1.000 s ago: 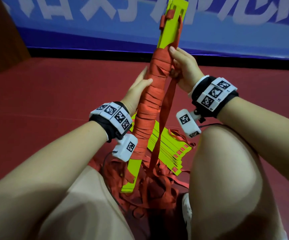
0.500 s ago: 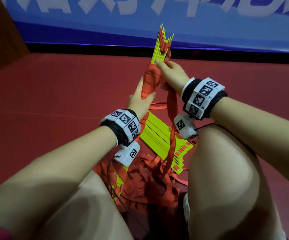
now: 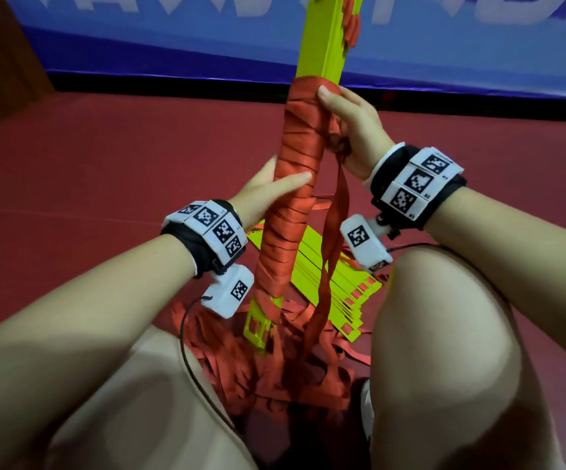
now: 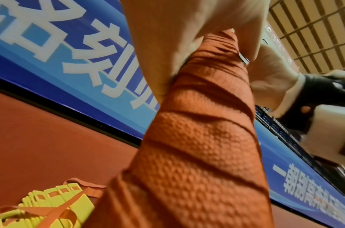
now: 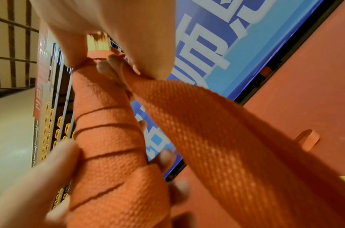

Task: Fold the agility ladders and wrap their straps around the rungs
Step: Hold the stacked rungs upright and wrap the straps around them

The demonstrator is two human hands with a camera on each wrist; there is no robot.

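The strap (image 5: 216,123) under my right hand (image 3: 352,127) is woven cloth, orange-red and matt, with a coarse pebbled weave that shows plainly in both wrist views. Wound tight round the rungs (image 3: 325,39), it makes a ridged, rough sleeve where my left hand (image 3: 261,191) has its grip. The rungs themselves look like smooth plastic, bright yellow-green with a faint sheen, as do the flat ones of the second ladder (image 3: 335,283) lying on the floor (image 3: 105,164). The floor is a dull red, even and matt. The banner (image 3: 173,35) behind looks slick and slightly glossy. My wrist bands (image 3: 207,232) are black fabric carrying smooth white plastic tiles.
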